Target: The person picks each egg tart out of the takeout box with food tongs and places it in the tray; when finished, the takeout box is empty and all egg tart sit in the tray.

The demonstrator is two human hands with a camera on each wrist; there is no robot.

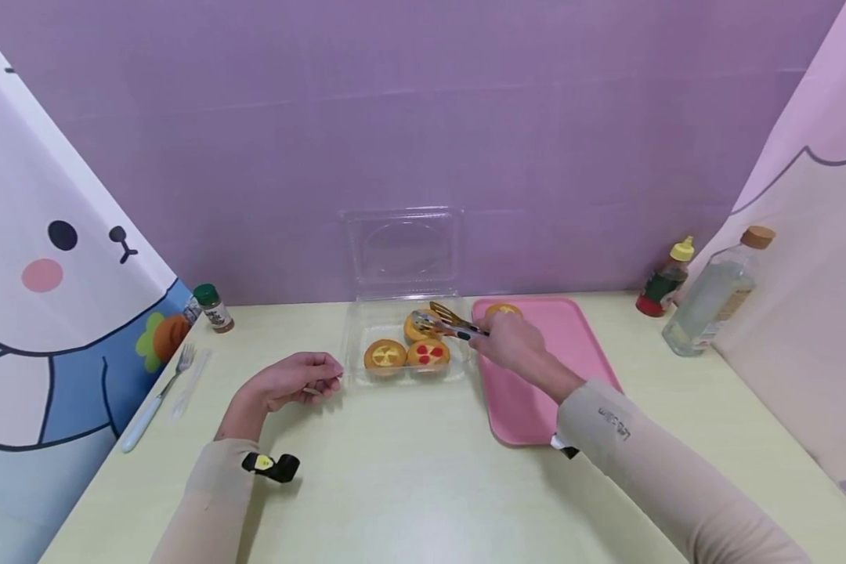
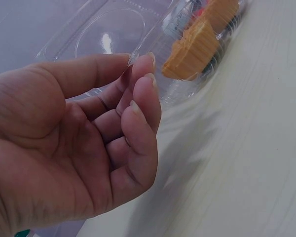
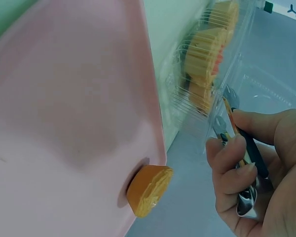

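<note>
While an arm (image 1: 652,450) partly hid one right-hand tray (image 1: 522,407), one container (image 1: 371,323) lay left

The left hand (image 1: 296,380) curled loosely, contact unclear; the right hand (image 1: 513,338) gripped tongs (image 1: 453,319), partly covering the farthest of three tarts (image 1: 385,356) inside. A fourth tart (image 1: 503,309) sat on the tray.

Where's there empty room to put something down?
The table is bare in front of the clear box, between the two sleeves. The pink tray has a bare near end. It's crowded inside the box: three tarts sit close together, with tongs in the right hand at the back one. Another tart is near the tray's far edge.
</note>
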